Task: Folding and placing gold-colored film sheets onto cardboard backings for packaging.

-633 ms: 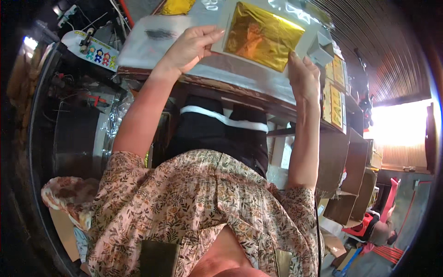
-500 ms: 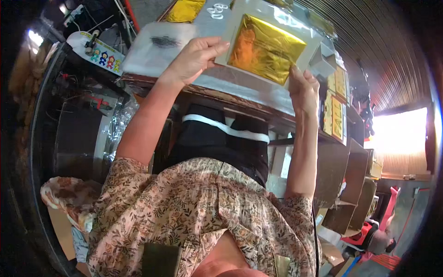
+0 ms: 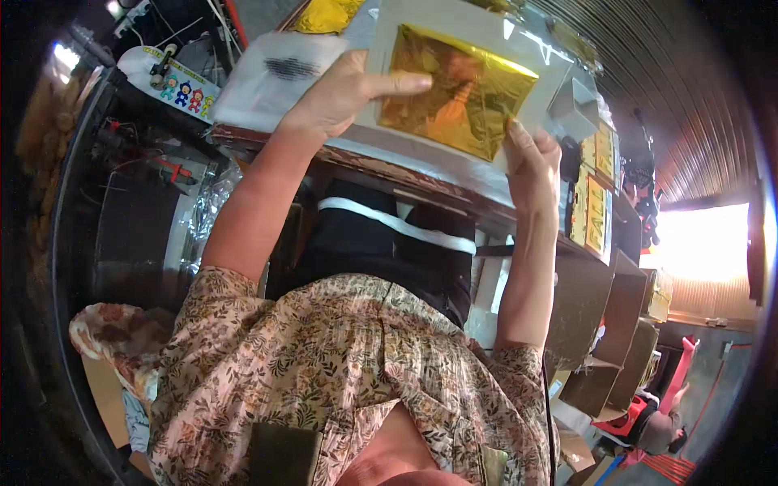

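A shiny gold foil sheet [image 3: 458,97] lies on a larger pale, flat backing sheet [image 3: 454,18], and both are lifted over the front of the table. My left hand [image 3: 336,97] grips the left edge, its thumb stretched flat over the foil and its fingers hidden behind. On the right, my right hand [image 3: 532,158] pinches the lower right corner, with its thumb near the foil's corner. Orange reflections show in the middle of the foil.
Another piece of gold foil [image 3: 328,14] lies at the back left of the table. A white plastic-like sheet with a dark smudge [image 3: 292,69] is left of my hands. A small grey box [image 3: 574,107] and yellow lettered boxes [image 3: 598,215] stand right; cardboard boxes [image 3: 579,312] sit below.
The foil and backing have shifted slightly left and toward me. My left thumb has slid inward from the edge onto the foil. My right hand keeps its corner grip.
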